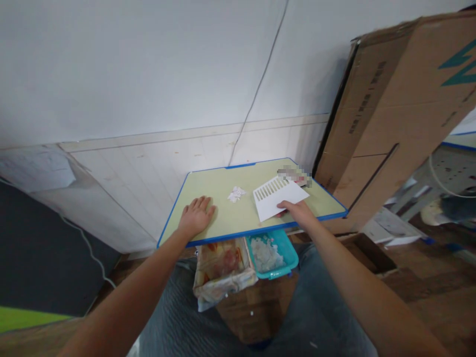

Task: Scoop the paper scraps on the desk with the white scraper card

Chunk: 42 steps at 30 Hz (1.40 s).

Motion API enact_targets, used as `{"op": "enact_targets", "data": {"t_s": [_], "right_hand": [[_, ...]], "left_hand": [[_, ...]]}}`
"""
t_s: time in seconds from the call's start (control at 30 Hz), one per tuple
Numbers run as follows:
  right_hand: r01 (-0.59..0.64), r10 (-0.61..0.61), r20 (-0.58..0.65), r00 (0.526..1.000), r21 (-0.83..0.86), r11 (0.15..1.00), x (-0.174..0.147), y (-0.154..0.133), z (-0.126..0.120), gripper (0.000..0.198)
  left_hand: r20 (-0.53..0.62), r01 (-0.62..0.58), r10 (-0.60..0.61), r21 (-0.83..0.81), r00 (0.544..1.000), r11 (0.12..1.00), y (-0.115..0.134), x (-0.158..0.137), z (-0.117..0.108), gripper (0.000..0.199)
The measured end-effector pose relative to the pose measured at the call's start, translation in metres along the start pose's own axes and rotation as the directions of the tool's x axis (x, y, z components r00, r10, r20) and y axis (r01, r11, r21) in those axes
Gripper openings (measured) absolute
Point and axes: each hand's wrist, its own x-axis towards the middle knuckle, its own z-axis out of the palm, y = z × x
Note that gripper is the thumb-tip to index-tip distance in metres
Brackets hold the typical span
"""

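My right hand [293,210] grips the near right edge of a white card [273,203] that has a row of slots cut along its far side. The thumb lies on top, and the fingers underneath are mostly hidden. My left hand [197,215] rests palm down on the left of the pale yellow tabletop [219,183], holding nothing. Between the two hands lies a small heap of white paper scraps [236,194]. Past the card, at the far right of the tabletop, is a blurred-out item [295,176].
Below the table's blue front edge hang a lined box [225,272] and a teal basket [284,253] of whitish pieces. A tall cardboard box [390,114] stands at the right. Behind the table is a white wall [148,64] with a cable [260,82] running down it.
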Motion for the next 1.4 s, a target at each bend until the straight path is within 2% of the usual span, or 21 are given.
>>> {"op": "enact_targets", "data": {"t_s": [0.27, 0.5, 0.7, 0.8, 0.93, 1.03, 1.2, 1.4], "right_hand": [[-0.021, 0.020, 0.019, 1.000, 0.033, 0.999, -0.003, -0.013, 0.006, 0.024], [-0.044, 0.043, 0.024, 0.999, 0.054, 0.998, -0.003, -0.016, 0.003, 0.028], [-0.034, 0.032, 0.069, 0.997, 0.027, 0.999, -0.005, -0.012, 0.000, 0.021], [-0.055, 0.055, 0.040, 0.998, 0.009, 0.998, -0.001, -0.006, -0.001, 0.022], [-0.109, 0.107, -0.069, 0.992, -0.017, 0.994, 0.015, 0.001, 0.015, 0.020], [-0.164, 0.160, -0.121, 0.980, -0.028, 0.986, 0.034, 0.000, 0.038, 0.036], [-0.210, 0.206, -0.128, 0.970, -0.021, 0.977, 0.064, -0.009, 0.068, 0.044], [-0.221, 0.217, -0.133, 0.967, -0.021, 0.975, 0.076, 0.004, 0.075, 0.044]], "left_hand": [[0.050, 0.015, -0.013, -0.045, 0.999, 0.999, 0.009, -0.004, -0.014, 0.067], [0.041, 0.015, -0.012, -0.069, 0.999, 0.998, 0.006, 0.000, -0.009, 0.070], [-0.006, 0.010, -0.010, -0.052, 1.000, 0.999, 0.004, -0.001, -0.006, 0.067], [-0.012, -0.003, 0.002, -0.051, 1.000, 0.999, 0.004, -0.002, -0.004, 0.065], [-0.050, -0.015, 0.012, -0.053, 0.999, 0.998, 0.005, -0.004, -0.004, 0.063], [-0.067, -0.008, 0.003, -0.067, 0.998, 0.998, 0.006, -0.007, -0.006, 0.060], [-0.115, -0.006, -0.007, -0.111, 0.993, 0.994, 0.007, -0.007, -0.007, 0.051], [-0.124, 0.015, -0.036, -0.164, 0.992, 0.986, 0.008, -0.004, -0.010, 0.050]]}}
